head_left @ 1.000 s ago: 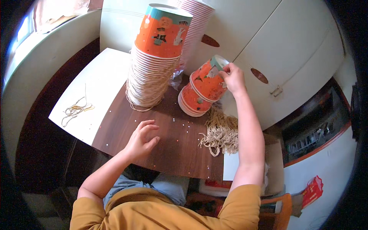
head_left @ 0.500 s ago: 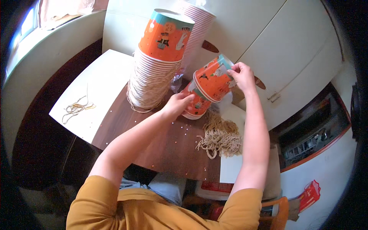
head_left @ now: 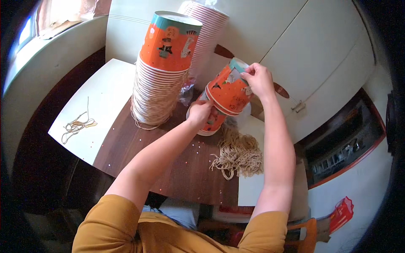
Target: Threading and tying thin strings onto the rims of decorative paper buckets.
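Observation:
Two rims show on an orange and teal paper bucket (head_left: 230, 90), upside down and tilted, over a lower orange bucket (head_left: 214, 121). My right hand (head_left: 258, 80) pinches the teal base edge of the upper bucket. At that bucket's left rim, the fingers of my left hand (head_left: 200, 113) are closed and partly hidden behind the hand. To the left stands a tall stack of upside-down buckets (head_left: 171, 48), with thin cord strands hanging around its white rims. A heap of beige cord (head_left: 239, 155) lies to the right of the lower bucket.
A second tall bucket stack (head_left: 206, 36), in clear plastic, stands behind the first. Loose cord (head_left: 78, 125) lies on the white left part of the table. Tiny bits dot the brown tabletop (head_left: 168, 173). White cabinet doors (head_left: 329, 71) close off the far side.
My left hand has shifted from the side of the lower bucket up to the upper bucket's rim, its fingers more curled. My right hand keeps its pinch. The whole view has shifted slightly.

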A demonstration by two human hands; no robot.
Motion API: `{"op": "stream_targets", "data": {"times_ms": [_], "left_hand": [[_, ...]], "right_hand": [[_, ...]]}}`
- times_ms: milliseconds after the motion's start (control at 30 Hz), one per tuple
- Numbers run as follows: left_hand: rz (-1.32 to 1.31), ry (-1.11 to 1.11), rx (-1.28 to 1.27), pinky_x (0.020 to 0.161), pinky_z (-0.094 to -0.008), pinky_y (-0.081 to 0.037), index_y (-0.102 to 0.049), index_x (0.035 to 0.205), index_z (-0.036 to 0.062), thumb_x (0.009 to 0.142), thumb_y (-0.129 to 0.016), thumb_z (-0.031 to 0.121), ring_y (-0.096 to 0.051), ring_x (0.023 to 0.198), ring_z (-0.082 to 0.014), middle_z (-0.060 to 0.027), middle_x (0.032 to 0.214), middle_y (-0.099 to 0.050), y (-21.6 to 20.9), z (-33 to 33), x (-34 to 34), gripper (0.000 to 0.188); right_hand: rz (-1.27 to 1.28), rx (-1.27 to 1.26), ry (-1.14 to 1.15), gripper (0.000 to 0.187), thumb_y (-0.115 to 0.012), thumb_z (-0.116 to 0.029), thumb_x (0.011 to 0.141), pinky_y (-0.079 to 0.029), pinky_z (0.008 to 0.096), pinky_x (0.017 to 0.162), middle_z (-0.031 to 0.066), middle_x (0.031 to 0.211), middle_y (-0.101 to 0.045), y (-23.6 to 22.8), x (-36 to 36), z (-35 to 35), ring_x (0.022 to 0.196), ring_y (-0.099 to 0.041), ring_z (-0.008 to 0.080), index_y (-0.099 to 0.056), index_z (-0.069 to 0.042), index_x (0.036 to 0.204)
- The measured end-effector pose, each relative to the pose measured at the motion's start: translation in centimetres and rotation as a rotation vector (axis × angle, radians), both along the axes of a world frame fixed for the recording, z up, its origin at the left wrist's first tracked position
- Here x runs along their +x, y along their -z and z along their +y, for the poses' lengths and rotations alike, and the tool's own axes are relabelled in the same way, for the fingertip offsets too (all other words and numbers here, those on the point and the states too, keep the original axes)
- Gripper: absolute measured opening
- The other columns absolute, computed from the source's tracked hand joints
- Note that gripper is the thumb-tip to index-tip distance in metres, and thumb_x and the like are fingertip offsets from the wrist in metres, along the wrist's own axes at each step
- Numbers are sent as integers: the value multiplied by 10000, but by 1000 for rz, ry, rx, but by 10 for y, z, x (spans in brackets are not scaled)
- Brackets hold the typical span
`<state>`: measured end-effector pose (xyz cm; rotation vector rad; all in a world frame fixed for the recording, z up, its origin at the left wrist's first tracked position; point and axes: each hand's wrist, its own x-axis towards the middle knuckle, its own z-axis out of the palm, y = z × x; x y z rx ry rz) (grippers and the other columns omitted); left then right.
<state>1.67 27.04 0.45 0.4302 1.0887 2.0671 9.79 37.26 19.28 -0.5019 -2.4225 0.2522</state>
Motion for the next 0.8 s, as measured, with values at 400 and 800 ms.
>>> {"op": "stream_targets", "data": {"times_ms": [400, 800], "left_hand": [[-145, 52, 178, 580, -299, -513, -602, 1020, -47, 900, -597, 169, -619, 688, -181, -85, 868, -649, 47, 3, -15, 247], [115, -67, -257, 638, -328, -481, -500, 1218, 57, 898, -576, 421, -578, 851, -171, -84, 1070, -599, 39, -59, -13, 490]], "right_hand": [[186, 115, 3, 231, -751, -204, 747, -510, 328, 658, 112, 768, -681, -54, 25, 4, 684, -637, 188, -665, -11, 843], [860, -832, -141, 326, -623, -226, 893, -459, 351, 853, 103, 1076, -623, 17, 187, -38, 961, -597, 200, -559, -11, 1130]]}}
